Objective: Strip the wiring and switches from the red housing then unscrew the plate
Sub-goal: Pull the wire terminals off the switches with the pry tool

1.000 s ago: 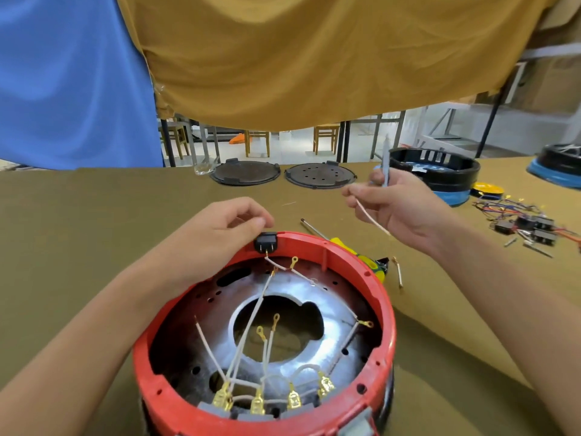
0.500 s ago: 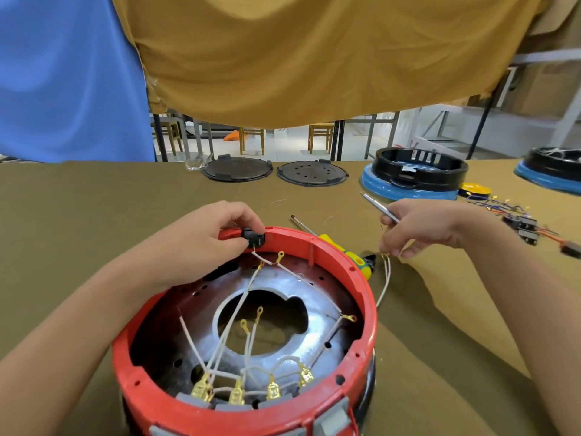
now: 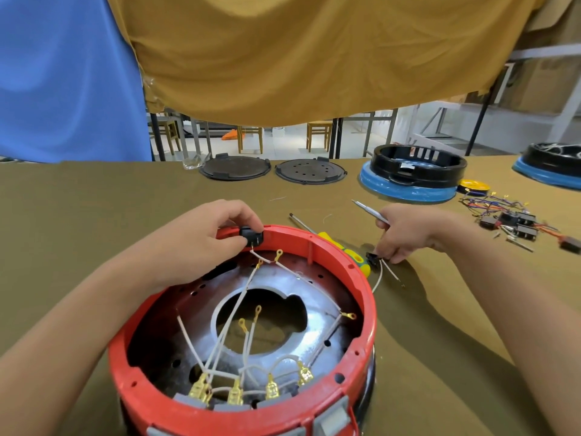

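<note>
Left hand is clamped on the small black switch at the far rim of the red housing, thumb and curled fingers pinching it from both sides. Right hand is down on the counter just past the housing's right rim, fingertips nipping a loose white wire beside a small black part, with a slim metal tool tucked in the same grip and poking away from the palm.

From the switch, white leads with gold ring terminals trail down across the metal plate toward the spade connectors at the near wall, so the housing sits right under the left wrist, only partly stripped. A yellow screwdriver lies between the rim and the right fingers.

To do this well, I'd judge: rock the switch out squarely, easing its clips rather than yanking, and mind the lead hanging from it. The right hand should let go of that wire and steady the rim. Plate screws wait until every wire is off.
</note>
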Available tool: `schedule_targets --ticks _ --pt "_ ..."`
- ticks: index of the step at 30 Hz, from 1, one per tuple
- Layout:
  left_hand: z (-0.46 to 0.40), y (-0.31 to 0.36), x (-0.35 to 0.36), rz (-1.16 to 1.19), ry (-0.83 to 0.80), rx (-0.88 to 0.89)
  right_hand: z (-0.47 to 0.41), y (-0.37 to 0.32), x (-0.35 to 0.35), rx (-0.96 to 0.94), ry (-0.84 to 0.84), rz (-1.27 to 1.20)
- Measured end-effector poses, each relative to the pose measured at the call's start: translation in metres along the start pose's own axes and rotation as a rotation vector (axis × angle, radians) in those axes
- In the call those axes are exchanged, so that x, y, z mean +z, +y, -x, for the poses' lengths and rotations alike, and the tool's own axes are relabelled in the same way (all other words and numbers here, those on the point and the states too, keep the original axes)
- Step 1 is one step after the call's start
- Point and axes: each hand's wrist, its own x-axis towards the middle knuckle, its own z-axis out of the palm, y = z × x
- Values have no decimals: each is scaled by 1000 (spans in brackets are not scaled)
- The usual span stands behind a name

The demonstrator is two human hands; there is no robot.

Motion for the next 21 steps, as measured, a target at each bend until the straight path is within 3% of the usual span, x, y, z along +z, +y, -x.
schedule_targets --ticks 7,11,16,21 --pt "0 2 0 -9 15 0 -10 2 9 -72 239 1" --pt "-2 1 -1 -36 84 -1 -7 -10 11 -284 469 -6" --pt "0 -2 -10 -177 73 17 20 -44 24 -693 407 -178" --pt "3 -4 -18 -188 22 20 49 -68 46 -917 272 -169"
